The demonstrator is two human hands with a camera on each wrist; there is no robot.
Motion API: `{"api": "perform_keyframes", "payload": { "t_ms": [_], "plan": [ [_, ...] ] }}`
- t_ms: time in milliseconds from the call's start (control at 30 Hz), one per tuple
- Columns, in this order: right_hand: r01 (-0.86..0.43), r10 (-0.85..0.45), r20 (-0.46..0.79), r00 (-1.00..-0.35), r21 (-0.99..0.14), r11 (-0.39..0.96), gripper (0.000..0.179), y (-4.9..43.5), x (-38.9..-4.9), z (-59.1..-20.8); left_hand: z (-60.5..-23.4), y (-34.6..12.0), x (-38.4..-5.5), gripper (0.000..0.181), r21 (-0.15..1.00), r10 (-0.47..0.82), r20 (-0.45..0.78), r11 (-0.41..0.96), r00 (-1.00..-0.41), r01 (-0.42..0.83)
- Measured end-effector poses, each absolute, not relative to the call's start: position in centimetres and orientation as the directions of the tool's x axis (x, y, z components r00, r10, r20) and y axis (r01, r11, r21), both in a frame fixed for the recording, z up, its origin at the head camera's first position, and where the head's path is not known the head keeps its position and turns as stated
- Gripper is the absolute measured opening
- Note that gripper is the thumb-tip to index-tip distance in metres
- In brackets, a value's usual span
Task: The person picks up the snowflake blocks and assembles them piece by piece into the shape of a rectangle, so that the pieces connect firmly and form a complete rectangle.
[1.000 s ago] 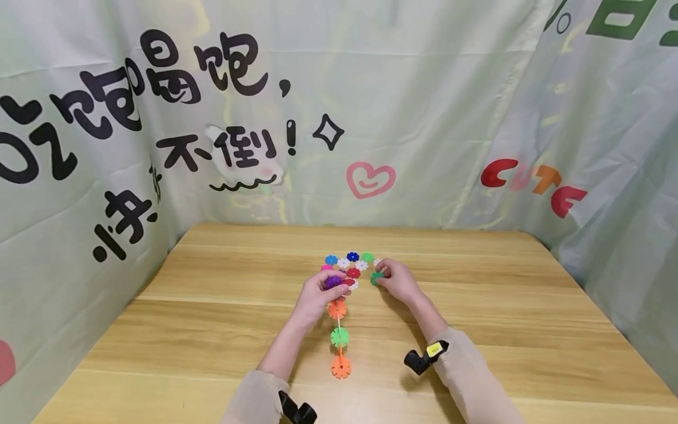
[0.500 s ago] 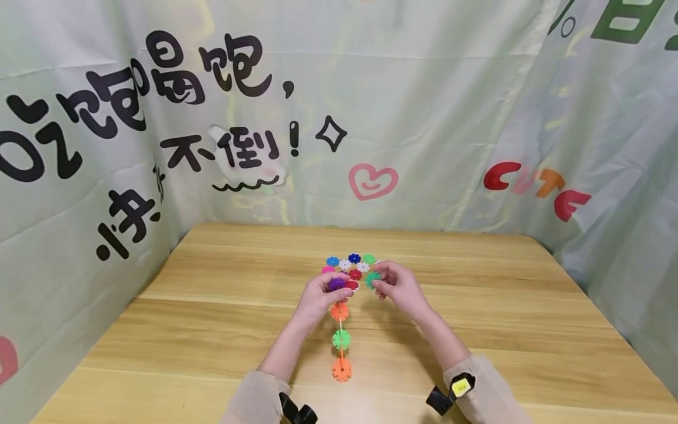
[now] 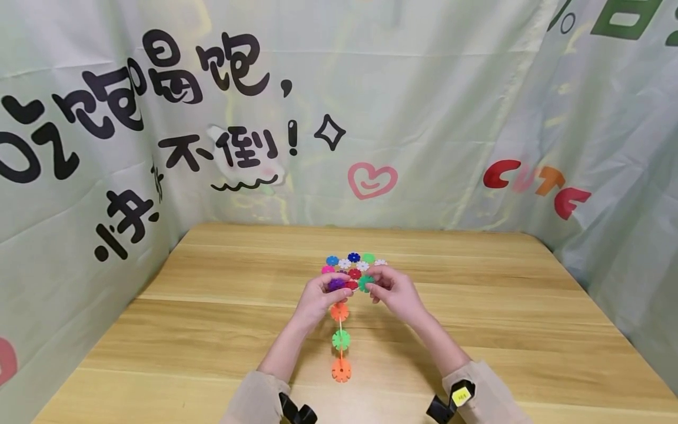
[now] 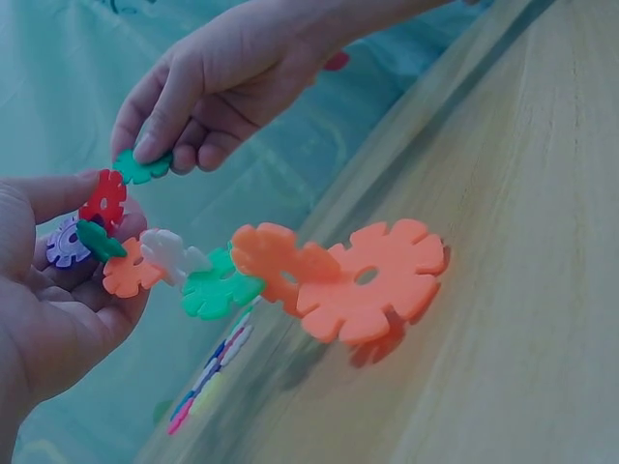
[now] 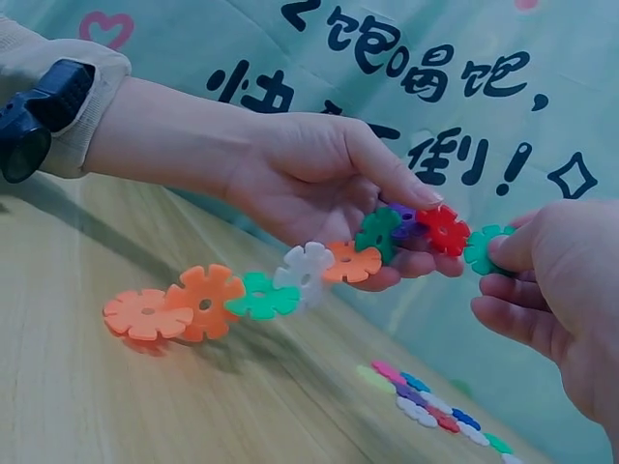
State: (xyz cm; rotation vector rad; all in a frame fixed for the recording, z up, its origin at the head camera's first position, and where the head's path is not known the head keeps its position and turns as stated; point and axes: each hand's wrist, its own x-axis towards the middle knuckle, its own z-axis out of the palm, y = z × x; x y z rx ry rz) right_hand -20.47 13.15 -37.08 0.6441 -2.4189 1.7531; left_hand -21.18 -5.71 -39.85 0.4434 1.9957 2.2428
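Observation:
A chain of slotted snowflake discs stretches from my left hand point(image 3: 315, 301) down toward the table. Orange discs point(image 5: 150, 314) form its low end, followed by green, white point(image 5: 306, 276), orange, dark green, purple point(image 3: 336, 284) and red point(image 5: 443, 230). My left fingers and thumb hold the chain around the purple and red discs. Between thumb and fingertips, my right hand point(image 3: 398, 294) pinches a single green disc point(image 4: 142, 166). Its edge is right at the red disc's edge; whether the slots engage, I cannot tell.
Loose discs in several colours lie flat behind the hands, among them a dark blue disc point(image 3: 354, 257) and a light green disc point(image 3: 368, 258). The wooden table point(image 3: 477, 306) is backed by a printed curtain point(image 3: 424, 118).
My right hand has moved left with the green disc, bringing it up to the red disc. A white loose disc behind it has come into sight. The left hand stays nearly in place.

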Motion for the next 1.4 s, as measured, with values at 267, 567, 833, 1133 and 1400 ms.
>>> {"api": "perform_keyframes", "payload": {
  "t_ms": [267, 567, 833, 1133, 1400],
  "plan": [
    [-0.403, -0.276, 0.347, -0.897, -0.897, 0.181, 0.021, 13.2, -21.3, -38.9, -40.0, -5.7, -21.3, 0.032, 0.985, 0.275, 0.150, -0.123, -0.950, 0.120],
    [-0.382, -0.251, 0.349, -0.903, -0.919, 0.095, 0.019, 12.9, -21.0, -39.4, -39.7, -5.7, -21.4, 0.034, 0.992, 0.281, 0.125, -0.035, -0.951, 0.120],
    [-0.408, -0.271, 0.368, -0.889, -0.907, 0.105, 0.015, 12.8, -20.9, -39.2, -39.6, -5.7, -21.4, 0.037, 0.990, 0.308, 0.133, 0.005, -0.942, 0.141],
    [-0.398, -0.273, 0.354, -0.895, -0.908, 0.128, 0.024, 12.6, -21.2, -39.4, -40.0, -5.8, -21.3, 0.036, 0.992, 0.298, 0.126, -0.013, -0.946, 0.128],
    [-0.327, -0.284, 0.283, -0.916, -0.937, 0.120, 0.027, 12.5, -21.3, -39.4, -40.2, -5.7, -21.3, 0.034, 0.992, 0.271, 0.121, 0.001, -0.955, 0.126]
  ]
}}
